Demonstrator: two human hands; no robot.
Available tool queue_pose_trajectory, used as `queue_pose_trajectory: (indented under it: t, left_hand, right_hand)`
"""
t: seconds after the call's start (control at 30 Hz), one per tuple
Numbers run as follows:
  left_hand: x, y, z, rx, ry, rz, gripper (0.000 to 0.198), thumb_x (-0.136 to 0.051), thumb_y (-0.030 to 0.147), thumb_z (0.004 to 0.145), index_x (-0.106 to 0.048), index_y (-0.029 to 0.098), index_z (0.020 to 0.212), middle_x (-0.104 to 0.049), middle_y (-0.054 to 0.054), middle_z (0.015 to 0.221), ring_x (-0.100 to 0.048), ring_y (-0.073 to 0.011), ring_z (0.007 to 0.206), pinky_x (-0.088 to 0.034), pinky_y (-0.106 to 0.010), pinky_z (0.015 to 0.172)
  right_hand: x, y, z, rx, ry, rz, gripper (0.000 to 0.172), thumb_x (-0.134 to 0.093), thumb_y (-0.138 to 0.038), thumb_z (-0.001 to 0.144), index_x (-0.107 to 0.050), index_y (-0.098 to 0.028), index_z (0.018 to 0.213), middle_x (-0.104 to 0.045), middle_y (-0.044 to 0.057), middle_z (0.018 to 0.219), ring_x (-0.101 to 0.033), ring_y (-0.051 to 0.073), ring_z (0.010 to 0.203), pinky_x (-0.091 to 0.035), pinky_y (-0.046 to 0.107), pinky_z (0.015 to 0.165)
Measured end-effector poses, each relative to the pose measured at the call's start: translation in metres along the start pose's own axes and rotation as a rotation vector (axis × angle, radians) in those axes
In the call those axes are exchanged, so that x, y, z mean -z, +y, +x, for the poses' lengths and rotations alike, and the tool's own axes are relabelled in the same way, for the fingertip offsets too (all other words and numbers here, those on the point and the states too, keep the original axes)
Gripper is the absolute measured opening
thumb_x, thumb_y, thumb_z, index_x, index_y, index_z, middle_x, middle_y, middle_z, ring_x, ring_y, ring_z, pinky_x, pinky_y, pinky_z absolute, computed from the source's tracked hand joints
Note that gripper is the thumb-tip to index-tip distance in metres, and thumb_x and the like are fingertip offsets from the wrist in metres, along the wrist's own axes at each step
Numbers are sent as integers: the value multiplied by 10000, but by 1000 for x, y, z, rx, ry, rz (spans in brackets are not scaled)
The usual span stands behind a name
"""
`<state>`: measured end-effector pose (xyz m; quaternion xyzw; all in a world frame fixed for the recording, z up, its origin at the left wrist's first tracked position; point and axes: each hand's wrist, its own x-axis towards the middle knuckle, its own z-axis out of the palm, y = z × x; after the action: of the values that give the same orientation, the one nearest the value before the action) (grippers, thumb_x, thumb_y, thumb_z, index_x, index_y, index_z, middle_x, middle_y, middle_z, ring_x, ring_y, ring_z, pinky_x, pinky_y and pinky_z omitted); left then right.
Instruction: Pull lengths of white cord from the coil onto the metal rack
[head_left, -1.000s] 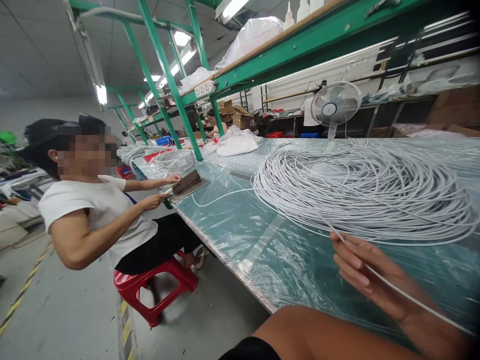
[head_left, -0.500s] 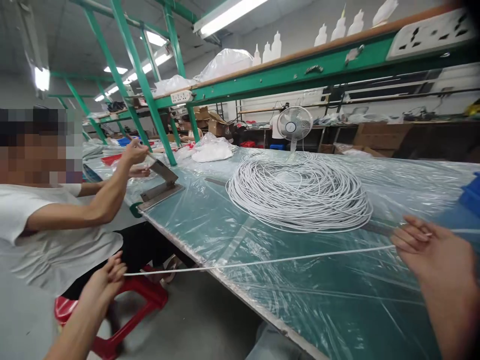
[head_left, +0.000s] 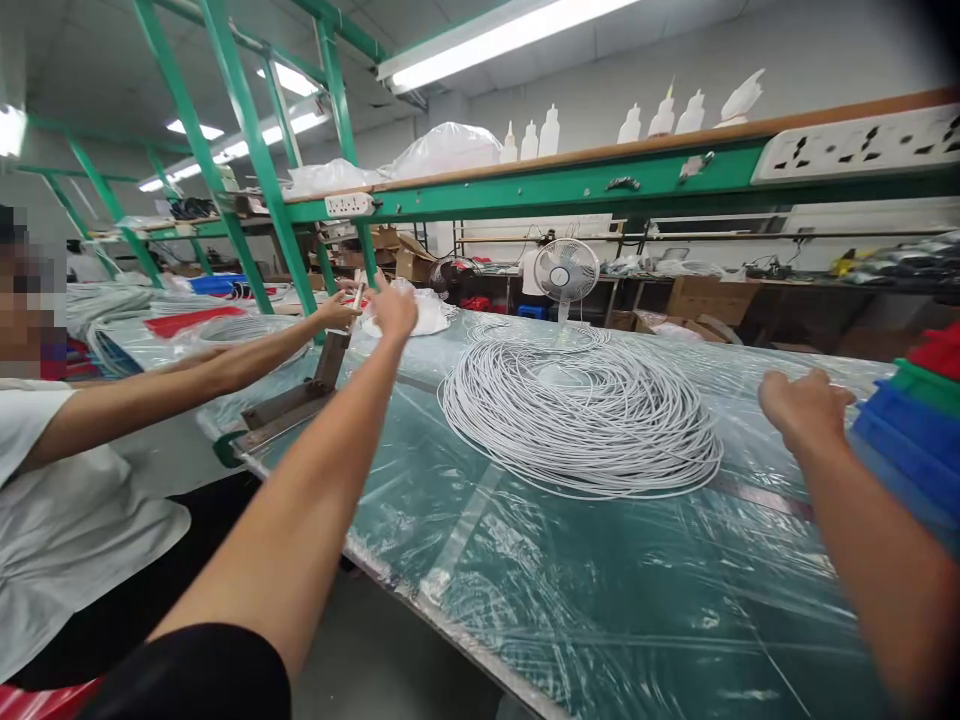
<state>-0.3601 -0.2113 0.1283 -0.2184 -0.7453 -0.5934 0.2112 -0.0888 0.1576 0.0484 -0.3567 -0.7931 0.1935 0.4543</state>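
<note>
My left hand (head_left: 395, 308) reaches far forward, beside a co-worker's hand (head_left: 339, 310) and the upper end of a hinged metal lever tool (head_left: 330, 360) on the table's left corner. Its fingers are curled; what they grip, if anything, is hidden. My right hand (head_left: 806, 405) is raised above the table's right side with fingers bent together, and I cannot make out anything in it. Between my hands, farther back, a large loose coil of thin white cable (head_left: 577, 420) lies on the table. No stretched cable shows between my hands now.
Clear plastic film covers the green table (head_left: 600, 590). Blue, green and red bins (head_left: 915, 430) stand at the right edge. A green shelf beam (head_left: 570, 190) with sockets and white bottles crosses above. A co-worker in a white shirt (head_left: 45, 500) sits left. A fan (head_left: 566, 270) stands behind.
My left hand has moved from low at the left, where it held a cable end, forward to the lever tool. My right hand has risen slightly. The taut white cable is out of sight. The view has shifted.
</note>
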Motion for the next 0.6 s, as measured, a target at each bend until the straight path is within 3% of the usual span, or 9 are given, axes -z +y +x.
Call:
queue_pose_trajectory:
  t: [0.07, 0.1, 0.13, 0.2, 0.23, 0.3, 0.37, 0.43, 0.6]
  left_hand:
    - [-40, 8, -23, -81, -140, 85, 282, -495, 121, 1033, -481, 3, 1289, -380, -157, 1263, -366, -269, 1223, -308, -423, 1098]
    - [-52, 6, -47, -139, -249, 113, 279, -428, 93, 1033, -492, -45, 1268, -394, -164, 1245, -354, -267, 1232, -271, -377, 1101]
    - [-59, 1, -79, -214, -377, 132, 272, -527, 76, 987, -532, -26, 1239, -448, -143, 1196, -409, -247, 1185, -313, -344, 1077]
    - [-56, -19, -154, -367, -615, 173, 332, -759, 97, 845, -617, 107, 1145, -516, -66, 1124, -504, -222, 1062, -424, -322, 1005]
    - [-46, -31, -193, -524, -687, 246, 357, -761, 142, 855, -594, 132, 1171, -495, -73, 1169, -498, -244, 1069, -443, -367, 987]
    - [-15, -55, -261, -602, -718, 319, 371, -730, 196, 879, -549, 175, 1203, -466, -74, 1212, -482, -247, 1093, -449, -396, 980]
    - [25, -70, -306, -543, -668, 348, 290, -604, 219, 938, -524, 198, 1215, -449, -75, 1229, -468, -234, 1113, -442, -397, 984]
    - [63, -72, -327, -484, -537, 386, 247, -457, 220, 985, -514, 203, 1224, -434, -86, 1240, -452, -233, 1135, -436, -395, 974]
    - [130, -48, -307, -468, -174, 597, 271, -364, 216, 1027, -474, 187, 1273, -383, -103, 1303, -405, -246, 1207, -391, -406, 1012]
  right_hand:
    - [-14, -9, -19, -38, 25, -47, 619, -322, -319, 878, -402, 132, 1293, -450, 353, 1167, -495, 350, 1067, -359, 499, 826]
    - [-21, -11, -36, -23, 14, -15, 573, -352, -313, 873, -453, 68, 1288, -481, 312, 1179, -489, 337, 1090, -355, 481, 876]
    - [-30, -12, -58, 35, -23, 15, 512, -384, -311, 867, -506, -12, 1264, -525, 251, 1158, -507, 306, 1071, -365, 446, 904]
    - [-51, -8, -108, 228, -131, 94, 416, -407, -325, 866, -555, -112, 1192, -576, 159, 1071, -556, 247, 940, -407, 398, 887]
    - [-62, -5, -133, 313, -201, 140, 384, -407, -344, 873, -562, -140, 1159, -578, 134, 1041, -566, 226, 869, -436, 381, 845]
    - [-84, 2, -175, 457, -342, 207, 336, -414, -366, 872, -570, -182, 1106, -573, 111, 1012, -575, 213, 808, -468, 361, 771]
    - [-99, 5, -202, 544, -482, 237, 307, -427, -379, 872, -580, -211, 1078, -566, 108, 1034, -592, 213, 810, -483, 352, 734]
    - [-107, 4, -213, 563, -570, 254, 296, -425, -391, 885, -587, -222, 1066, -564, 111, 1064, -605, 215, 833, -494, 351, 736]
    - [-105, 1, -208, 526, -594, 296, 282, -409, -402, 891, -595, -224, 1005, -594, 99, 1001, -603, 207, 753, -513, 362, 704]
